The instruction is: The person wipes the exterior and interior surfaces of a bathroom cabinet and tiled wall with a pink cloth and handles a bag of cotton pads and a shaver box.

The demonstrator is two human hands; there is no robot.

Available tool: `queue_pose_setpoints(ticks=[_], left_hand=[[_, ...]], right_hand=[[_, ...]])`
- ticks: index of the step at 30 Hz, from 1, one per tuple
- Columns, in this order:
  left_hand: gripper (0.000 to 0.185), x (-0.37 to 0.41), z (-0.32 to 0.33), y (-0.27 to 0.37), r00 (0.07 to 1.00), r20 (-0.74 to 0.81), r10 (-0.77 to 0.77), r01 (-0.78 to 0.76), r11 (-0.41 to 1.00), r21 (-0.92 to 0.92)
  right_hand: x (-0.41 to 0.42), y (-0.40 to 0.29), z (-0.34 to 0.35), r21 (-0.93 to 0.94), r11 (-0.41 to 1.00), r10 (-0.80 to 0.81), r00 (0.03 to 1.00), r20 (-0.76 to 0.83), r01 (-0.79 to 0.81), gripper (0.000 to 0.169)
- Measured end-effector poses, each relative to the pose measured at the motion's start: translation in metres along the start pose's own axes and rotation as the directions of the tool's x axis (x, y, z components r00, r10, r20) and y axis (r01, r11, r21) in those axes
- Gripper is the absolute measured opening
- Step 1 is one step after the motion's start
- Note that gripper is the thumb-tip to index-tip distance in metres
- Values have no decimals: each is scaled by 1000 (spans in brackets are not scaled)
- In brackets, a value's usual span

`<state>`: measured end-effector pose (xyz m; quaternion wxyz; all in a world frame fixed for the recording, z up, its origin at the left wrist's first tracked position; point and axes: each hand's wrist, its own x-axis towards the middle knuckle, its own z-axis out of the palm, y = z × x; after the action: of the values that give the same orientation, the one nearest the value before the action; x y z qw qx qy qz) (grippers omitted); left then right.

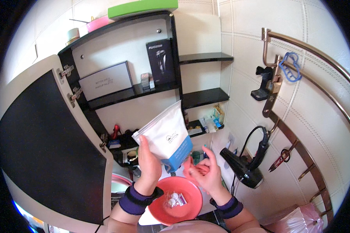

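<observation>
My left hand (148, 167) grips a white and blue zip-top plastic pouch (166, 135) by its left side, thumb on the front. The pouch bears the word cotton and is tilted. To its lower right, my right hand (205, 171) is raised with fingers bent and apart, and I see nothing held in it. Behind that hand is a pinkish-red item (189, 169), partly hidden, perhaps rubber gloves. Below both hands sits a coral-red plastic basin (192, 201). Inside it lie small white round pieces (172, 201) in clear plastic and a small printed packet (182, 199).
At left a mirror cabinet door (52, 151) swings outward. Black shelves (204, 97) hold a makeup palette box (106, 83), a dark shaver box (160, 62) and small toiletries. A black hair dryer (245, 169), scissors (280, 160) and a towel rail (309, 48) are on the right wall.
</observation>
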<state>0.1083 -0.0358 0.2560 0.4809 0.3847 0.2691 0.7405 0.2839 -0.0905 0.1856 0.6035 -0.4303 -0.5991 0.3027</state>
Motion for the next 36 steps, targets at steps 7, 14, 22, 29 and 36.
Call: queue_pose_setpoints(ticks=[7, 14, 22, 29, 36], left_hand=[[57, 34, 108, 36, 924, 362, 128, -178, 978, 108], [51, 87, 197, 73, 714, 639, 287, -372, 928, -3], [47, 157, 213, 71, 656, 534, 534, -703, 690, 173], [39, 153, 161, 31, 667, 576, 473, -699, 665, 264], [36, 144, 127, 23, 699, 578, 421, -690, 608, 392]], right_hand=[[85, -51, 1, 35, 992, -117, 991, -71, 119, 130], [186, -98, -24, -242, 964, -192, 919, -343, 111, 122], [301, -139, -49, -311, 945, -218, 900, -377, 98, 110], [350, -153, -33, -542, 834, -60, 957, -285, -109, 109], [353, -128, -25, -501, 865, -120, 971, -208, 0, 111]])
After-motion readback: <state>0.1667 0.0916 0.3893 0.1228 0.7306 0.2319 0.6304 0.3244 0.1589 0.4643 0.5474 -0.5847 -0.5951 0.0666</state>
